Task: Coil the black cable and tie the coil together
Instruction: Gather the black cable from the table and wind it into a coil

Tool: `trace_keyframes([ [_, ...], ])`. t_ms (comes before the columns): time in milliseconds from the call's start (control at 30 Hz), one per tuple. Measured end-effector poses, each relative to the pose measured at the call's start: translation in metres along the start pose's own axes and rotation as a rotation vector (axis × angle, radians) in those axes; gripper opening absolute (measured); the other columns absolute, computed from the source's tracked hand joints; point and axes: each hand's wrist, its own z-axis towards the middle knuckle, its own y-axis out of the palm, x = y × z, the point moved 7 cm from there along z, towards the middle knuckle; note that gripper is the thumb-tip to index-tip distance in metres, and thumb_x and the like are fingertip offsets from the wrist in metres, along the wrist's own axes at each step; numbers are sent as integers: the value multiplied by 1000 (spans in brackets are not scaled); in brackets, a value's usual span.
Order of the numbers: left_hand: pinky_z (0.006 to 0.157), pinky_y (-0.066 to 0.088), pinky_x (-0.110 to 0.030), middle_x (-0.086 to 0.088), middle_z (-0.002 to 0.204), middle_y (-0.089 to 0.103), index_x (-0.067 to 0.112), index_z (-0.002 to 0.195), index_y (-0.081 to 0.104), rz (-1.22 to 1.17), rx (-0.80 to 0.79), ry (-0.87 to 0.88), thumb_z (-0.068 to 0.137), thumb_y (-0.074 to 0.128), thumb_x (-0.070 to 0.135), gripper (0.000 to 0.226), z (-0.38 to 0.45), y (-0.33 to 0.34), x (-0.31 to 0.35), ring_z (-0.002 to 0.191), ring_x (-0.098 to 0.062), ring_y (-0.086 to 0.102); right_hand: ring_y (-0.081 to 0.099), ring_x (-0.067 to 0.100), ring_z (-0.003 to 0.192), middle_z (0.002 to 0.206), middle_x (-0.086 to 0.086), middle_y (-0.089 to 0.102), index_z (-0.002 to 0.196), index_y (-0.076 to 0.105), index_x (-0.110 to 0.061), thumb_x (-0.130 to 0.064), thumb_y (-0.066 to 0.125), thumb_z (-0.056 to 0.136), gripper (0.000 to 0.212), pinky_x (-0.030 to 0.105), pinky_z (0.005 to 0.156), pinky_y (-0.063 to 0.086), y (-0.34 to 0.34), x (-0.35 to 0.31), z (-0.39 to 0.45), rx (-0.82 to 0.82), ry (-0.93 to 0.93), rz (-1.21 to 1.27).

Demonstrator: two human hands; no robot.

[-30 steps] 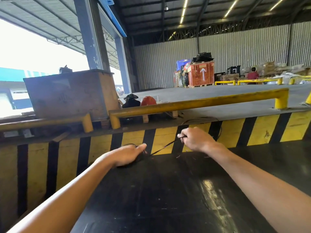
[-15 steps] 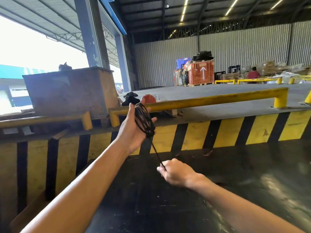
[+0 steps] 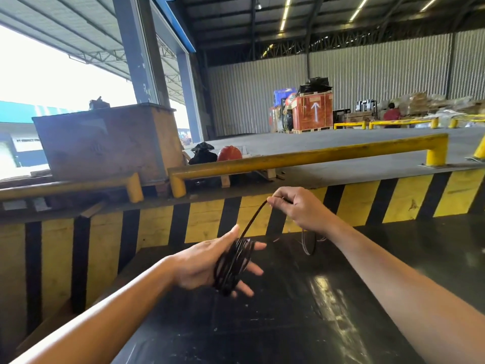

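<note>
The black cable (image 3: 232, 264) is wound in several loops around the spread fingers of my left hand (image 3: 202, 265), held low over the black surface. One strand runs up and to the right from the coil to my right hand (image 3: 298, 208), which pinches it between thumb and fingers in front of the striped wall. A short loose length of cable hangs below my right wrist and ends near the surface.
A glossy black surface (image 3: 288, 324) lies under my arms. Behind it rises a yellow-and-black striped wall (image 3: 204, 219) topped by a yellow guard rail (image 3: 309, 156). A brown metal box (image 3: 105, 143) stands at left. Far back are crates and a seated person (image 3: 391, 114).
My left hand dropped from rail height down to just above the black surface, coil still on it. My right hand rose from low centre to up and right, pulling the strand taut.
</note>
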Motion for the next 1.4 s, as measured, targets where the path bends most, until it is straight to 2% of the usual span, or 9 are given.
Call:
trace_keyframes([
  [100, 96, 47, -56, -16, 136, 58, 33, 139, 46, -350, -132, 252, 89, 34, 64, 60, -3, 14, 42, 110, -39, 64, 49, 10, 54, 65, -3, 56, 75, 58, -28, -28, 44, 99, 28, 34, 56, 40, 38, 10, -14, -107, 52, 14],
  [233, 88, 49, -64, -12, 128, 65, 35, 131, 55, -511, 262, 473, 87, 32, 64, 58, -5, -34, 70, 113, -41, 61, 64, 29, 74, 88, 15, 66, 97, 59, -13, -28, 37, 101, 27, 33, 64, 41, 133, 7, -66, -480, 47, -214],
  [333, 75, 60, -43, -8, 119, 67, 46, 116, 61, -157, 558, 311, 87, 26, 68, 51, 0, -52, 47, 104, -30, 69, 61, 44, 89, 101, 24, 64, 105, 49, -12, -33, 36, 99, 25, 39, 64, 40, 150, -18, -84, -608, -13, -397],
  [533, 61, 49, -18, -2, 72, 75, 31, 76, 72, 565, 588, -10, 86, 27, 71, 61, 6, -42, 1, 71, -14, 72, 59, 9, 67, 80, -5, 63, 97, 58, -25, -32, 47, 97, 13, 35, 66, 53, 78, -63, -49, -540, -166, -394],
  [667, 73, 54, -25, -14, 85, 77, 31, 123, 59, 335, 265, -107, 78, 25, 76, 72, 5, -22, -13, 87, -23, 73, 58, 1, 76, 81, -15, 60, 96, 65, -22, -35, 50, 96, 20, 26, 71, 49, 43, -44, -29, -441, -129, -242],
  [867, 80, 55, -40, -3, 52, 61, 13, 112, 67, 2, -59, 32, 87, 35, 68, 69, 5, 25, 6, 53, -17, 65, 63, 4, 79, 84, -7, 66, 93, 65, -19, -35, 53, 94, 20, 16, 73, 51, 51, -9, -39, -239, 72, 300],
  [1067, 54, 52, -27, 7, 33, 41, 12, 67, 57, -204, 5, 275, 79, 68, 52, 43, 10, 29, 26, 28, -6, 42, 62, 26, 91, 97, 15, 66, 107, 65, -3, -18, 44, 98, 27, 36, 84, 50, 101, 2, -63, -109, 401, 1143],
  [1233, 47, 48, -26, 5, 32, 37, 14, 58, 51, -307, 206, 296, 71, 79, 44, 43, 12, 4, 20, 26, -7, 36, 67, 16, 77, 80, 4, 71, 98, 65, -10, -19, 48, 97, 19, 27, 69, 54, 99, 0, -63, 56, 420, 1136],
  [1400, 45, 44, -26, 3, 34, 34, 17, 52, 53, -328, 596, 266, 63, 82, 47, 43, 9, -32, 4, 29, -10, 31, 64, 14, 92, 88, -2, 70, 104, 68, -25, -36, 41, 99, 29, 33, 88, 48, 97, -6, -63, 101, 333, 806],
])
